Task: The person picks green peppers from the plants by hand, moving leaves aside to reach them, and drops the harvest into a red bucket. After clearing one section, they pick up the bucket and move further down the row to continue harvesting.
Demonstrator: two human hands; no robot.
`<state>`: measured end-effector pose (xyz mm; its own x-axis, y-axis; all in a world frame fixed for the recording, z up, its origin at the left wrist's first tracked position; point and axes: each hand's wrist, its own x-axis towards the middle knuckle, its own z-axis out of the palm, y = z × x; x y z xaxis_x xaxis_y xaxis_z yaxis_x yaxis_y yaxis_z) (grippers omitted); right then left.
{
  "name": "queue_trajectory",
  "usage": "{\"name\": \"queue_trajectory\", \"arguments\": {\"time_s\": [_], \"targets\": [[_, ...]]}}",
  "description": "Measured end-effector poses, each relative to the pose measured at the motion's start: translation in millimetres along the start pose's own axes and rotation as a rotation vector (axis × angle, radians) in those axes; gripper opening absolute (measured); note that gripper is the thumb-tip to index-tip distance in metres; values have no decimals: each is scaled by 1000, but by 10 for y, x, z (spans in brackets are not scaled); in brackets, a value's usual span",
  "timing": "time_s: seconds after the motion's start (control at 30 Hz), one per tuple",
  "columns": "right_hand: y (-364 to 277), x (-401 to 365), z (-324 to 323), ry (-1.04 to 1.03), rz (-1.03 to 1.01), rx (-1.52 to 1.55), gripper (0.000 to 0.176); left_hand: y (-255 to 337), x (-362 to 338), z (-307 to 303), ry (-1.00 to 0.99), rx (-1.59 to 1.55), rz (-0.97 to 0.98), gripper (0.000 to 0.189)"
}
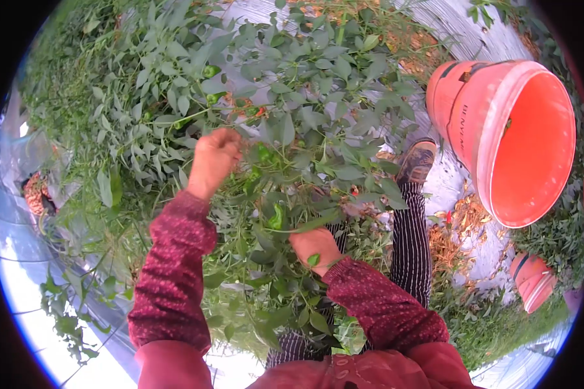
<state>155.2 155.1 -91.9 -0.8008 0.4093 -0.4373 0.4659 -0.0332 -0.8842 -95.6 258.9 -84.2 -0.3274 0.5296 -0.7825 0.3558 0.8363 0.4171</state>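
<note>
My left hand (215, 161) is among the upper foliage of a pepper plant (285, 133), fingers curled closed; what they hold, if anything, is hidden. A green pepper (265, 153) hangs just right of its fingertips. Lower down, my right hand (314, 247) reaches into the leaves, its fingers hidden by them. Another wrinkled green pepper (278, 218) hangs just up and left of that hand. Farther up the plants are a round green pepper (211, 70) and one more green pepper (212, 98), well beyond my left hand.
A large red bucket (457, 107) lies tipped at the upper right, its mouth facing right. A smaller-looking red bucket (532, 282) is at the lower right. My shoe (417, 162) rests by the silvery ground sheet (444, 188), near dry leaves (470, 223). Another person (37, 194) is far left.
</note>
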Motion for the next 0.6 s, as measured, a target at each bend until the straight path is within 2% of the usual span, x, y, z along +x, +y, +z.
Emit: {"name": "queue_trajectory", "arguments": {"time_s": [0.03, 0.07, 0.1, 0.13, 0.17, 0.23, 0.27, 0.3, 0.33, 0.4, 0.43, 0.47, 0.5, 0.53, 0.57, 0.6], "targets": [[13, -3, 18, -16, 6, -50, 9, -179, 53, -3, -38, 172, -10, 22], [26, -12, 48, -31, 14, -99, 9, -246, 62, 47, -32, 164, -14, 22], [76, -28, 158, 114, -9, -78, 10, -324, 68, 152, -33, 345, 177, 26], [71, -27, 148, 105, -8, -85, 10, -342, 68, 251, -35, 523, 369, 31], [70, -39, 133, 92, 0, -103, 10, -349, 98, 299, -33, 511, 365, 31], [37, -50, 83, 73, 9, -129, 10, -306, 207, 339, -416, 913, 353, 40], [-1, -55, 52, 74, 102, -10, 10, -267, 253, 373, -415, 904, 354, 40], [-8, -54, 45, 77, 195, 106, 10, -222, 298, 411, -540, 1009, 260, 42], [31, -65, 60, 70, 197, 97, 10, -223, 320, 451, -667, 1110, 161, 45], [129, -108, 104, -30, -27, -182, 10, -287, 313, 523, -655, 1139, 174, 47], [156, -133, 150, -34, -25, -187, 10, -319, 308, 548, -644, 1180, 190, 50], [180, -155, 187, -21, -2, -11, 10, -392, 290, 570, -641, 1175, 193, 50], [218, -158, 203, -2, 19, 161, 10, -502, 274, 602, -532, 1119, 277, 48], [208, -138, 175, 1, 20, 153, 10, -601, 275, 633, -425, 1062, 359, 46], [158, -114, 139, 3, 10, -19, 10, -708, 295, 657, -422, 1059, 363, 46], [116, -99, 110, 1, -2, -190, 9, -821, 310, 673, -390, 857, 320, 42]]}}
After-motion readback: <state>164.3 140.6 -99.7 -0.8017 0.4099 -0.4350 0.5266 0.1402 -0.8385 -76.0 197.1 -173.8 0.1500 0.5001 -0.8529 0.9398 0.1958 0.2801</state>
